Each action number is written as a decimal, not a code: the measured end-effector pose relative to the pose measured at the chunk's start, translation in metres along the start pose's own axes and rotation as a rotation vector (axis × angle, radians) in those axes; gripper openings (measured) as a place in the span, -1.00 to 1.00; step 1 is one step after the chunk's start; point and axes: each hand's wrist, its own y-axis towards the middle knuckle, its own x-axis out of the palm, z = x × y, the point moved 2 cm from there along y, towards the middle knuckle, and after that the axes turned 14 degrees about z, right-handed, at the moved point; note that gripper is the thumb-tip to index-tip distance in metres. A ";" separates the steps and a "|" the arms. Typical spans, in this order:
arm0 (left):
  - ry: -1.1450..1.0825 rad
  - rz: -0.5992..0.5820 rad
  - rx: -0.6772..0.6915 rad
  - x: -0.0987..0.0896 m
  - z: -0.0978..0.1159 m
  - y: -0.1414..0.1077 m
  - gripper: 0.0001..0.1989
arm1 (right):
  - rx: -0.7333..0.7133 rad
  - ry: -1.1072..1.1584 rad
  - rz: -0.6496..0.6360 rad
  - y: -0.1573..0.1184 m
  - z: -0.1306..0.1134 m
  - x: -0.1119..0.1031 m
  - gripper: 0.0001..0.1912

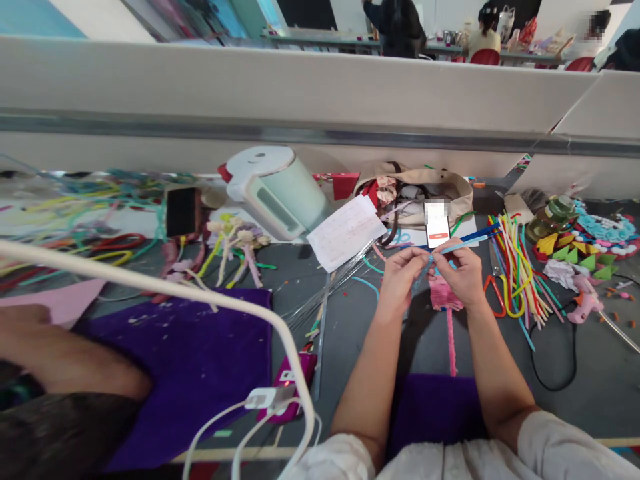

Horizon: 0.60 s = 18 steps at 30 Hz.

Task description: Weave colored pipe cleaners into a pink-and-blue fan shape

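Note:
My left hand [401,280] and my right hand [461,271] meet over the table, fingers pinched together. Between them is a light blue pipe cleaner [465,242], whose long end points out to the right past my right hand. Both hands grip it close together, and the fingers hide the part where they meet. Beneath my right hand lies a pink fuzzy piece [443,298], with a pink pipe cleaner strip [451,347] running from it toward me. Just beyond my hands a lit phone [437,227] stands against a beige bag [457,187].
Right of my hands lie red-handled scissors [494,295], a bundle of coloured pipe cleaners [523,267], a glass jar [553,217] and a pink glue gun [585,303]. Left are a paper sheet [346,233], a large pale lamp-like container [285,193] and a white tube [200,290]. Another person's arm [85,353] rests far left.

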 end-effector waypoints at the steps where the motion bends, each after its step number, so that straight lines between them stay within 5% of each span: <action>1: -0.014 -0.016 -0.029 0.000 0.000 -0.001 -0.87 | 0.008 0.003 -0.004 0.000 0.000 -0.001 -0.93; 9: 0.039 -0.053 -0.019 0.003 0.007 -0.007 -0.86 | -0.010 -0.009 -0.060 0.003 -0.003 -0.003 -0.91; 18: -0.106 -0.051 -0.160 0.002 0.000 -0.003 -0.90 | -0.019 -0.012 -0.062 0.002 -0.006 -0.001 -0.90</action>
